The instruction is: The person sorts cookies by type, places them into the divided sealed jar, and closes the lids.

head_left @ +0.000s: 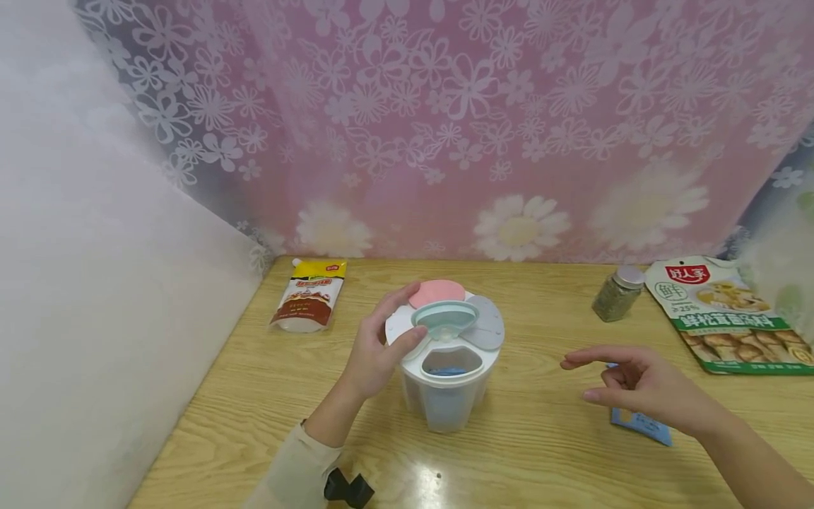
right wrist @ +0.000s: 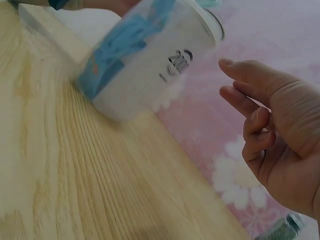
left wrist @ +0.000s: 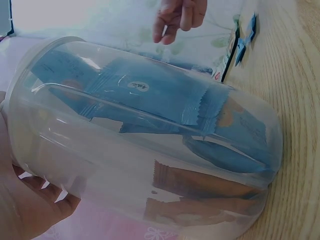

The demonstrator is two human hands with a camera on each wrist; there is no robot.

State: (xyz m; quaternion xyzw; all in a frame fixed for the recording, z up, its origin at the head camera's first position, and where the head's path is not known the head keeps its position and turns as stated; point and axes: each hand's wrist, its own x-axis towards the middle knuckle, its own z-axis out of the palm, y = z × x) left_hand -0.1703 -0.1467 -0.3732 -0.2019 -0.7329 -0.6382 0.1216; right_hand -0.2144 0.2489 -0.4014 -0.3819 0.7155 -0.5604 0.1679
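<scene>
A clear storage canister (head_left: 445, 403) stands on the table under a white lid with pink, grey and teal flaps. Its teal flap (head_left: 445, 316) is raised, and the front opening shows something blue inside. Through the clear wall, blue sachets (left wrist: 145, 90) and brown sachets (left wrist: 200, 185) are visible. My left hand (head_left: 375, 346) grips the lid's left side, thumb on top by the raised flap. To the right, my right hand (head_left: 649, 392) hovers with loosely bent fingers and nothing between them. Below it lies a blue sachet (head_left: 642, 425), partly hidden by the hand.
At the back left lies a spouted pouch (head_left: 309, 295) with a yellow top. A glass jar of dried herbs (head_left: 615, 295) stands at the back right, beside a large green and white food packet (head_left: 731, 318). A floral curtain (head_left: 445, 141) hangs behind the table.
</scene>
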